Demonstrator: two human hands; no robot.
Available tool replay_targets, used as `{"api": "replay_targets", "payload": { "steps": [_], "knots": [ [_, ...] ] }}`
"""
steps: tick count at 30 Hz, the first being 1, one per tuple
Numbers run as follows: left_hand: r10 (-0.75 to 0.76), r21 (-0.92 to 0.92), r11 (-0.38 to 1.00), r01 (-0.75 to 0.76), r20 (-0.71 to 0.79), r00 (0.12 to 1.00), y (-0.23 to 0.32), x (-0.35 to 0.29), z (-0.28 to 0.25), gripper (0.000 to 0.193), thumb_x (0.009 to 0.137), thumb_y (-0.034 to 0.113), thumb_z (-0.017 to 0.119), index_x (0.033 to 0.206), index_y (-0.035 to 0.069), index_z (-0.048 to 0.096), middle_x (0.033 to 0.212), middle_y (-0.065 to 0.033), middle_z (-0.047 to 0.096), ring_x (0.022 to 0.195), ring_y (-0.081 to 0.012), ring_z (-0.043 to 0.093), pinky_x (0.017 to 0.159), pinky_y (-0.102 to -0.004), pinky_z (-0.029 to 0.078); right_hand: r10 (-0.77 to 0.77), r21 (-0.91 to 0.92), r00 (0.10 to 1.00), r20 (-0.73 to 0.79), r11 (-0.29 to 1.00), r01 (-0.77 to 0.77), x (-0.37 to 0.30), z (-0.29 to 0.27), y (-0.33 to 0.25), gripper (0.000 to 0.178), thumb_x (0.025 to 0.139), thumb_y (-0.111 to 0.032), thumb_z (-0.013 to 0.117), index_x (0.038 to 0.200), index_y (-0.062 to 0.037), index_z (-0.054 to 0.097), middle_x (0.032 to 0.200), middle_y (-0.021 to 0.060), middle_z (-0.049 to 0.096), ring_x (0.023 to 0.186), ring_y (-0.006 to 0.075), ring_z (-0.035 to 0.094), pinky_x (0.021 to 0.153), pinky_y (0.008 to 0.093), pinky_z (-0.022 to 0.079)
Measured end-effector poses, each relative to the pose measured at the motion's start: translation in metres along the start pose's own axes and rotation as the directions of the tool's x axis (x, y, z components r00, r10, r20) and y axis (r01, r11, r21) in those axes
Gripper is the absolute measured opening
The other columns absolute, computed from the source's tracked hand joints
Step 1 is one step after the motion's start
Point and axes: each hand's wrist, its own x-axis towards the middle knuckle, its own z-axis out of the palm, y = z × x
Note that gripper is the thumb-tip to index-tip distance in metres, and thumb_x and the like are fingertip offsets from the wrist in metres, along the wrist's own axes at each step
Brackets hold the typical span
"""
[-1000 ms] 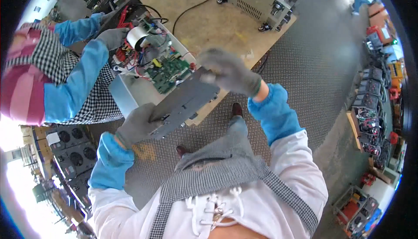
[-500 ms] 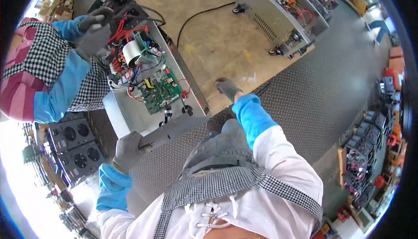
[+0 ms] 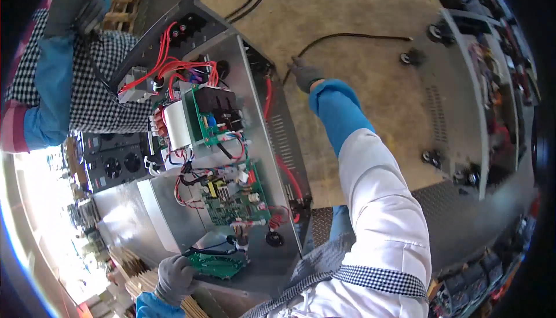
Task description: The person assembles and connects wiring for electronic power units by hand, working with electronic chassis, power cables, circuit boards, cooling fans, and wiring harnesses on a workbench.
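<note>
An opened metal machine chassis (image 3: 250, 81) lies before me on the left, with a green circuit board (image 3: 229, 202), a white cylindrical part and red wires inside. My left hand (image 3: 175, 279), gloved in grey, is closed on the edge of its end panel (image 3: 243, 280), beside a small green board (image 3: 217, 265). Beyond the chassis's right side, my gloved right hand (image 3: 305, 76) has its fingers bent at a black cable (image 3: 341, 35), which it appears to pinch. Part of the cable is hidden by the fingers.
A co-worker's gloved hands (image 3: 75, 5) are at the far left, beyond the chassis. Another metal housing on casters (image 3: 449, 104) stands right on the wooden board (image 3: 370, 81). Patterned metal flooring (image 3: 434, 205) lies nearer me. Black fan units (image 3: 113, 162) stand at left.
My view has shifted closer to the chassis. My right hand has moved forward from the bare board to the black cable. My left hand still holds the panel edge. The co-worker's hands have lifted off the chassis.
</note>
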Motion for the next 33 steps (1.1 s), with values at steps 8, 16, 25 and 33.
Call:
{"api": "replay_targets", "payload": {
  "steps": [8, 16, 25, 33],
  "knots": [
    [-0.072, -0.103, 0.992, 0.068, -0.03, 0.997, 0.021, 0.014, -0.018, 0.024, 0.054, 0.018, 0.072, 0.071, 0.013, 0.055, 0.072, -0.0042, 0.055, 0.063, -0.0263, 0.059, 0.049, -0.0386, 0.046, 0.24, -0.107, 0.958, 0.157, 0.969, -0.225, -0.003, 0.005, -0.001, 0.025, 0.089, -0.02, 0.05, 0.103, -0.0129, 0.069, 0.115, 0.0133, 0.064, 0.097, 0.0345, 0.064, 0.081, 0.0489, 0.051],
    [-0.019, -0.109, 0.994, 0.02, 0.005, 1.0, 0.027, 0.021, -0.029, 0.025, 0.056, 0.016, 0.069, 0.079, 0.013, 0.058, 0.073, -0.004, 0.057, 0.063, -0.0255, 0.059, 0.049, -0.0388, 0.047, 0.211, 0.006, 0.8, -0.562, 0.968, -0.252, 0.084, -0.172, -0.023, 0.022, 0.088, -0.015, 0.05, 0.1, -0.0061, 0.067, 0.101, 0.0188, 0.065, 0.09, 0.035, 0.065, 0.072, 0.0462, 0.052],
    [-0.12, -0.041, 0.992, 0.12, 0.018, 0.993, 0.033, -0.003, -0.025, 0.026, 0.058, 0.019, 0.069, 0.079, 0.01, 0.057, 0.08, -0.0098, 0.06, 0.066, -0.0296, 0.06, 0.054, -0.0418, 0.048, 0.084, 0.509, 0.961, -0.263, 0.858, 0.064, -0.028, -0.031, -0.106, 0.038, 0.085, -0.025, 0.056, 0.117, -0.0038, 0.057, 0.122, 0.023, 0.057, 0.107, 0.0413, 0.056, 0.092, 0.047, 0.044],
    [-0.076, -0.196, 0.979, 0.065, -0.047, 0.996, 0.042, 0.05, -0.027, 0.022, 0.067, 0.018, 0.069, 0.082, 0.007, 0.057, 0.077, -0.0124, 0.057, 0.067, -0.0347, 0.059, 0.058, -0.0457, 0.048, 0.349, 0.824, 0.752, 0.559, -0.131, -0.552, -0.395, 0.157, -0.06, 0.037, 0.098, -0.03, 0.048, 0.118, -0.0019, 0.06, 0.108, 0.0102, 0.065, 0.097, 0.0208, 0.06, 0.087, 0.0344, 0.046]
  ]
}}
